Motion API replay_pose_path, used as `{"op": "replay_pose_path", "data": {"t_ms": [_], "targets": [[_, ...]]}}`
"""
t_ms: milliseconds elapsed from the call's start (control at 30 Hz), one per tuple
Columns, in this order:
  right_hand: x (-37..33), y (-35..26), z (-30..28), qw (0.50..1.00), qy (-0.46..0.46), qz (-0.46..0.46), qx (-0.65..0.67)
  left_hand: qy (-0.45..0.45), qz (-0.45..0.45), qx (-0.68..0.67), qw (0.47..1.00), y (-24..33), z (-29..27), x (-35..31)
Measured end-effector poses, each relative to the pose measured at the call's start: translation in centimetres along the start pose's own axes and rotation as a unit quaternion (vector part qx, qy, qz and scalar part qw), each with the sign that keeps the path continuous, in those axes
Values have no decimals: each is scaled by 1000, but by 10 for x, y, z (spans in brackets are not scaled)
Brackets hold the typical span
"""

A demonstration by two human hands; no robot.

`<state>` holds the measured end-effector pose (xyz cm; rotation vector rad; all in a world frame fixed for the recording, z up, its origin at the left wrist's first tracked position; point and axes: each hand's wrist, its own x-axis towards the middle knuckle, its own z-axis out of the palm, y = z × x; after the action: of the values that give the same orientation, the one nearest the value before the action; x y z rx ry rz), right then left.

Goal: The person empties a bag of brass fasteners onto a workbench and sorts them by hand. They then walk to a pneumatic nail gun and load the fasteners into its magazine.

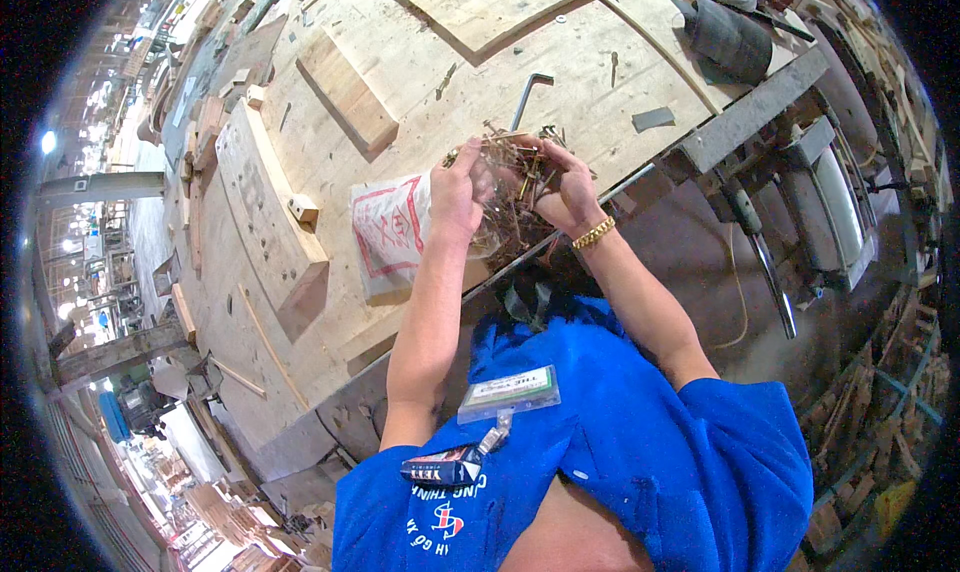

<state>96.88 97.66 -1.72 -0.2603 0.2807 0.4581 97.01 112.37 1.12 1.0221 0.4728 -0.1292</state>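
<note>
1. Left hand [458, 194]: half-curled at screws [516, 220]; grip cannot be told.
2. Right hand [570, 200]: half-curled opposite; grip likewise unclear.
3. Screws: heaped between hands, near bench [590, 82] edge, beside bag [388, 230].

The screws [517, 207] are metal with a dull brassy look, the bent hex key [521, 102] is smooth dark metal, and the white bag [388, 230] looks like creased plastic. Matt, scuffed wood faces the bench [425, 82]; the block [347, 90] is smoother bare wood. The bracelet [594, 234] is glossy gold-coloured metal, the shirt [640, 422] matt cloth.
</note>
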Motion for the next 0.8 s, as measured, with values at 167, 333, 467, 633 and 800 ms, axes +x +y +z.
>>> {"op": "replay_pose_path", "data": {"t_ms": [167,333,467,633,800], "targets": [[-1,1,0,999,-27,9,23,-9,-21,-30,999,-2,-1,-1],[-4,-1,2,997,-52,14,61,-1,-3,-33,999,0,-7,1],[-7,-5,3,995,-66,15,67,-8,-19,-8,1000,2,-10,0],[-8,-9,2,992,-95,9,82,-11,-15,-12,1000,1,-10,-2],[-7,-9,-4,990,-119,10,75,4,-9,-49,999,3,-12,-1]]}}
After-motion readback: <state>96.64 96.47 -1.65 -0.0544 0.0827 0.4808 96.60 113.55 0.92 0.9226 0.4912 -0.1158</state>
